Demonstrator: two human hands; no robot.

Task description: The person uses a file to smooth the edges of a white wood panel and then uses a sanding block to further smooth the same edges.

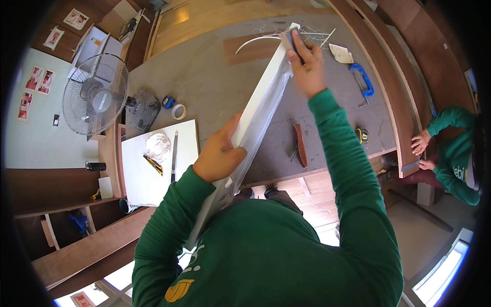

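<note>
A long white panel [260, 92], with clear plastic film hanging along its side, slants from my body toward the far side of the table. My left hand [223, 153] is closed around its upper edge near the middle. At the far end, my right hand [309, 66] grips a small grey-brown block [289, 40], which looks like a sanding block, and rests it on the panel's narrow edge. The block is partly hidden by my fingers. A curved brown strip [300, 146] lies on the grey table [204, 87], right of the panel.
At left stand a fan [97, 94], a tape roll [179, 111] and a white board [133, 184] bearing white paste, a utility knife [152, 165] and a long blade. At right lie a blue clamp [364, 82] and tape measure [362, 135]. A co-worker's hands [421, 142] touch a long wooden board.
</note>
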